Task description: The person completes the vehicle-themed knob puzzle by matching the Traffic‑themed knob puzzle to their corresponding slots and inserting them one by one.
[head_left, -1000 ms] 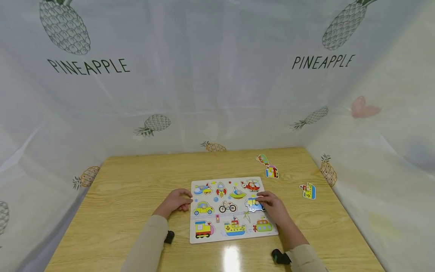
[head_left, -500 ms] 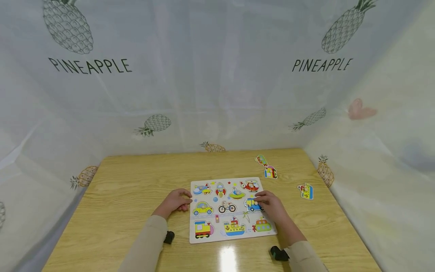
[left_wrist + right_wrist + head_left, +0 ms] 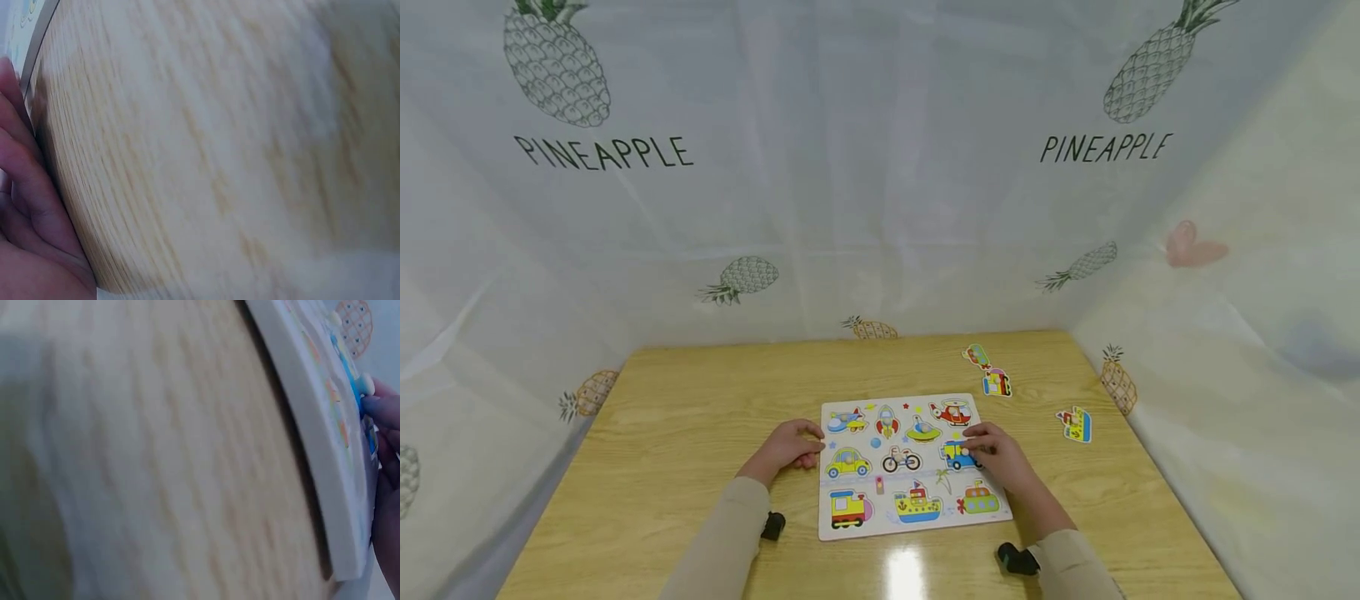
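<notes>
A wooden peg puzzle board [image 3: 883, 479] with vehicle pictures lies on the table. My right hand [image 3: 1006, 458] pinches a blue-and-yellow bus puzzle piece [image 3: 955, 454] at the board's right side, in line with the middle row. In the right wrist view, the thumb [image 3: 382, 412] is at the blue piece beside its white knob [image 3: 365, 384]. My left hand [image 3: 790, 446] rests with relaxed fingers at the board's left edge; in the left wrist view its fingers [image 3: 19, 162] lie close to the board's side.
Beyond the board's right corner lie a submarine piece [image 3: 977, 356] and a train piece [image 3: 997, 382]. A ship piece [image 3: 1078, 425] lies farther right on the wooden table [image 3: 700, 392]. A pineapple-printed curtain [image 3: 880, 200] encloses the back and sides.
The bus piece has gone from tilted and glaring to lying flatter over the board under my right fingers. My left hand stays at the board's edge.
</notes>
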Tool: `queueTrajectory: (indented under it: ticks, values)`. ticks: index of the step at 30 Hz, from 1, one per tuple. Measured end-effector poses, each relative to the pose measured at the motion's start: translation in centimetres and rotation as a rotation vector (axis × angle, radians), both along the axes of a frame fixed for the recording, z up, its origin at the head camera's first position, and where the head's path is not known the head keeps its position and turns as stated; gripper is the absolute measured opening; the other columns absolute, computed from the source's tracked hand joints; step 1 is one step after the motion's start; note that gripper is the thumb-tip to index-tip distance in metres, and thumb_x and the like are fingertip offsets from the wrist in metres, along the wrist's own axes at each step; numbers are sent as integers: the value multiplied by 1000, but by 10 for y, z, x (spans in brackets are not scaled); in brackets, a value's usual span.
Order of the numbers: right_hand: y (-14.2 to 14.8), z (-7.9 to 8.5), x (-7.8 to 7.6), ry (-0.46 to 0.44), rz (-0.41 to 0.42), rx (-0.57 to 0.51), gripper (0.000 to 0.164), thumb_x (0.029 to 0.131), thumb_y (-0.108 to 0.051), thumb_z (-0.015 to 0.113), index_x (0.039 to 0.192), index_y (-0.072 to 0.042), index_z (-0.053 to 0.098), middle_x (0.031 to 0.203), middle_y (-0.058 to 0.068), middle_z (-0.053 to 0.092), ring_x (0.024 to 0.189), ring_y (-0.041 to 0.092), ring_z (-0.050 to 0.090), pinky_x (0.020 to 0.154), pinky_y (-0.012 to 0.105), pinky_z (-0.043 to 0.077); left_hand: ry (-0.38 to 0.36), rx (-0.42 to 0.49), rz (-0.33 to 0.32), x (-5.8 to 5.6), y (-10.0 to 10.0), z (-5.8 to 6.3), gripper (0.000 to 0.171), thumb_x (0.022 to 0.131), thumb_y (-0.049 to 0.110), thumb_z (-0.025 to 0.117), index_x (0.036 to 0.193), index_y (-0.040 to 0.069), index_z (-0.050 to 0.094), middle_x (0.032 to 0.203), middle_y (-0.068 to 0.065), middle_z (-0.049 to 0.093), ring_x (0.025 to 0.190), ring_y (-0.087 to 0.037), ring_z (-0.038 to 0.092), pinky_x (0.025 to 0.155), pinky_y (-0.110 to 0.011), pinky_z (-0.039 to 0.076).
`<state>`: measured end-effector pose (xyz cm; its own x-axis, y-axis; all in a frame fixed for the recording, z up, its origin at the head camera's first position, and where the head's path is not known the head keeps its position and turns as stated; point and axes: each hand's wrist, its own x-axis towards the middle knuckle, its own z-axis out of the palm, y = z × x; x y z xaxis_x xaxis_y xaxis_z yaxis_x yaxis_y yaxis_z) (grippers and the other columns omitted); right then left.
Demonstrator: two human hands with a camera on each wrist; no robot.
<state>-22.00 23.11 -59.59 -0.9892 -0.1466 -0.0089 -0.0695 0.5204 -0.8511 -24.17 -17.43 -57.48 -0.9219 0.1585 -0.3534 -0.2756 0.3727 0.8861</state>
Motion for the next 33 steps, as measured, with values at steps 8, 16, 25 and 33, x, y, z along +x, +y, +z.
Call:
queueTrajectory:
  ticks: [8,16,25,33]
  values:
    - [3,-1,1,-8,32,-28,17,93,0,64,95,-10,77,124,4,56,118,25,48,91,29,42,-7,-30,-10,1,0,0,17,92,10,69,106,3,65,59,-6,63,49,-10,57,46,-22,43]
    - [0,-1,1,19,-15,3,18,91,1,65,92,-13,77,122,0,57,117,23,48,93,36,41,1,-33,1,-1,1,6,18,91,11,69,107,3,65,60,-4,62,48,-9,55,47,-21,43]
    - [-5,-5,9,-10,1,-45,16,90,1,66,92,-11,77,121,3,58,117,25,48,88,25,42,11,-51,-4,12,-5,-3,16,91,9,69,105,3,64,56,-3,60,46,-8,54,45,-20,41]
    - [2,0,5,14,-18,-55,14,90,-1,68,92,-11,77,121,3,60,122,27,47,94,27,41,31,2,-37,2,-1,-2,19,90,8,69,107,0,64,57,-4,61,47,-9,56,45,-21,42]
